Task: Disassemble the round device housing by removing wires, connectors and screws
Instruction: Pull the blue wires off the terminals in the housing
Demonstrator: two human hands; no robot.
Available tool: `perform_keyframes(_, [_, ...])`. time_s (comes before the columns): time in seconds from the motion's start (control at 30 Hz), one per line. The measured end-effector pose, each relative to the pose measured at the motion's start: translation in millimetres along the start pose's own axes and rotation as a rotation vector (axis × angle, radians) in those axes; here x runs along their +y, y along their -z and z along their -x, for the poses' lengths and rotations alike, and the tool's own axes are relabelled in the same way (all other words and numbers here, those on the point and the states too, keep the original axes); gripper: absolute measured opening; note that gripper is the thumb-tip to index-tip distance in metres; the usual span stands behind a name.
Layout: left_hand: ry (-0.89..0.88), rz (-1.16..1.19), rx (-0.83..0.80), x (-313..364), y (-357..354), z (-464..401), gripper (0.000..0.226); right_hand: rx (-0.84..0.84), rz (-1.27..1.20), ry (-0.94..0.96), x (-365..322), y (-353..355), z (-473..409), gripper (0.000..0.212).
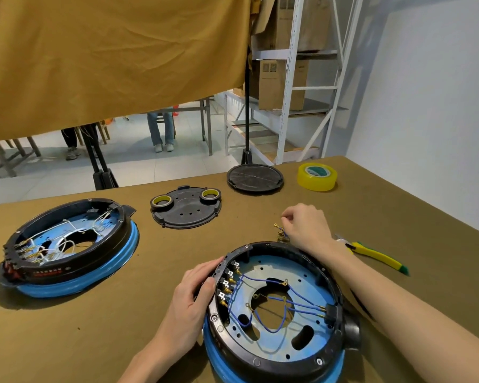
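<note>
Housing: while we work at the near edge of the table [67,341], the housing [277,313] sits open side up between our arms, its blue wires [263,283] still plugged into the connector row on its left wall.
Left hand: our left hand [197,294] presses on the housing's left rim, fingers together and curved over the edge, likely to keep it from sliding as wires come off.
Right hand: our right hand [307,228] hovers just beyond the housing's far rim, fingers curled; whether the tips pinch anything we cannot tell.
Loose wires: a small pile of pulled wires [281,233] lies under that hand, so we judge it is dropping one there.
Pliers: yellow-handled pliers [371,252] lie near the right edge, within reach for stubborn connectors.
Second unit: another housing [67,244] with white wires waits toward the left edge.
Covers: two black covers [186,208] [255,178] and a tape roll [317,176] sit toward the far edge, out of the way.
Writing: nothing legible; the red marks on the second unit are too blurred.
</note>
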State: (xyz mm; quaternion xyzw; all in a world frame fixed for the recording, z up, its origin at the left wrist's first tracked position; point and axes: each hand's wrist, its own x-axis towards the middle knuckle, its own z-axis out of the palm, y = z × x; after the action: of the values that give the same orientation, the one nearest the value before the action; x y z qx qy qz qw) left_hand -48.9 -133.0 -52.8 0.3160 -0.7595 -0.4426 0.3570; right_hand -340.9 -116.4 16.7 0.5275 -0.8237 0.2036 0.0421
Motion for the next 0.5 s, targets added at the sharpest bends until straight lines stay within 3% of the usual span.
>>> perform_keyframes(0.13, [0.009, 0.003, 0.011, 3.2, -0.7, 4.0, 0.055, 0.04, -0.269, 0.083, -31.9, 10.6, 26.1, 0.018])
perform_keyframes(0.2, [0.013, -0.009, 0.017, 6.4, -0.6, 6.4, 0.056, -0.029, -0.349, 0.156, -45.6, 16.9, 46.4, 0.016])
perform_keyframes(0.27, [0.014, -0.02, 0.022, 9.1, -0.4, 9.0, 0.056, -0.095, -0.338, 0.229, -54.8, 18.0, 68.7, 0.014])
perform_keyframes(0.37, [0.01, -0.019, 0.037, 11.6, -0.2, 11.8, 0.056, -0.003, -0.23, 0.295, -62.9, 15.9, 98.3, 0.013])
perform_keyframes(0.5, [0.01, -0.017, 0.029, 11.9, 0.0, 12.8, 0.055, -0.206, -0.42, 0.31, -70.9, 25.3, 114.3, 0.015])
